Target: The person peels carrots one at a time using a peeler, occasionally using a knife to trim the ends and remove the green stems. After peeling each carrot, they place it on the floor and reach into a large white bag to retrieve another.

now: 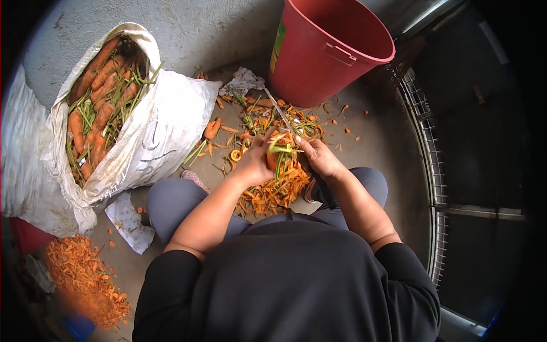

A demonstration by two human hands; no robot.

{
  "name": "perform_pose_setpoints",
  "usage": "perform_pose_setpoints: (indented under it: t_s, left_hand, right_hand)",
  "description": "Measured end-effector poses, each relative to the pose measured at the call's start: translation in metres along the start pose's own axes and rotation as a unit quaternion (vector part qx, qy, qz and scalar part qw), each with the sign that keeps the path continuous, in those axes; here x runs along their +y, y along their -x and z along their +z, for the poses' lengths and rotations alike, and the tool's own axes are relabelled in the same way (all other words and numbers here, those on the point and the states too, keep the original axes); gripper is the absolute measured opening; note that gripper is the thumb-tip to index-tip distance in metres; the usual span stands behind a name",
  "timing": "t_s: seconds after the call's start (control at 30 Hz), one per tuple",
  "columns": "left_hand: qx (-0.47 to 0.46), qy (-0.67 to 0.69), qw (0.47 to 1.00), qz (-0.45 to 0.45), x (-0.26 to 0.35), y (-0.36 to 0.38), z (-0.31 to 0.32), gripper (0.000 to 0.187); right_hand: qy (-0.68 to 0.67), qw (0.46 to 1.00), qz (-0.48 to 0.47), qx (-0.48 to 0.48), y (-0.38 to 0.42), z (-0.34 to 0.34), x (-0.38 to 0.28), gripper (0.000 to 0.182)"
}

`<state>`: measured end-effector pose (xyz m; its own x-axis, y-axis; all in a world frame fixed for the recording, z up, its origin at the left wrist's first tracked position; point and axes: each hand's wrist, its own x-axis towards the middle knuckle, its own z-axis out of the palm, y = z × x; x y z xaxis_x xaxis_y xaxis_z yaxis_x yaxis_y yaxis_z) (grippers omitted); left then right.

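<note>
My left hand (pixel 254 163) is closed around a carrot (pixel 272 157) with green stem ends at its top. My right hand (pixel 322 158) grips a knife (pixel 278 110), whose long thin blade points up and to the left. The two hands are close together, with the carrot between them; the fingers partly hide it. Beneath them, a heap of orange carrot peelings (pixel 273 191) covers the floor between my legs. Green trimmings and cut carrot ends lie farther forward, near the bucket.
An open white sack (pixel 171 122) full of carrots with green stems leans at the left. A tall red bucket (pixel 319 68) stands ahead by the wall. Another pile of peelings (pixel 88 279) lies at the lower left. Wire mesh (pixel 436 188) runs along the right.
</note>
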<state>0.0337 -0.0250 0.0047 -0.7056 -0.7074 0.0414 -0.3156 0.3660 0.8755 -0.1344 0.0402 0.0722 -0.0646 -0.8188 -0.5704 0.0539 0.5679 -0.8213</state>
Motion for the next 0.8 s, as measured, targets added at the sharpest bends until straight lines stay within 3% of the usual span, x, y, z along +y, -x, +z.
perform_pose_setpoints:
  t_s: [0.1,0.2,0.23,0.3,0.37,0.47,0.5,0.6,0.63,0.73,0.8]
  left_hand:
    - [0.020,0.040,0.993,0.111,0.000,-0.002,0.003,0.048]
    - [0.007,0.074,0.997,0.027,-0.002,-0.008,-0.001,0.046]
    - [0.055,0.109,0.992,0.016,-0.002,-0.006,-0.001,0.040]
    - [-0.021,0.368,0.923,-0.113,0.002,-0.002,-0.010,0.037]
    - [-0.098,0.570,0.795,-0.184,-0.013,-0.002,-0.013,0.037]
    - [-0.132,0.628,0.747,-0.175,-0.011,-0.002,-0.016,0.041]
    - [-0.099,0.570,0.802,-0.150,-0.008,-0.002,-0.011,0.045]
    - [-0.081,0.416,0.896,-0.132,0.002,-0.001,-0.012,0.037]
    - [-0.015,0.329,0.944,0.004,0.006,-0.005,-0.011,0.030]
    - [0.051,0.165,0.975,0.140,0.016,-0.007,-0.017,0.029]
    - [0.061,0.103,0.985,0.125,0.012,-0.007,-0.015,0.030]
  right_hand:
    - [0.005,0.998,-0.046,0.032,-0.011,-0.001,0.005,0.045]
    - [0.111,0.981,-0.130,0.090,-0.033,-0.009,0.034,0.044]
    - [0.162,0.975,-0.097,0.121,-0.035,-0.012,0.037,0.042]
    - [0.088,0.988,0.032,0.121,-0.033,-0.015,0.037,0.041]
    - [-0.023,0.987,0.118,0.104,-0.033,-0.023,0.038,0.040]
    - [0.036,0.987,0.011,0.156,-0.027,-0.013,0.034,0.036]
    - [0.061,0.983,-0.018,0.172,-0.027,-0.010,0.032,0.036]
    - [0.167,0.958,-0.111,0.204,-0.023,-0.007,0.023,0.039]
    - [0.222,0.943,-0.145,0.203,-0.021,-0.008,0.016,0.042]
    - [0.307,0.923,-0.163,0.166,-0.003,-0.004,-0.015,0.050]
    - [0.351,0.913,-0.153,0.140,0.001,-0.003,-0.023,0.051]
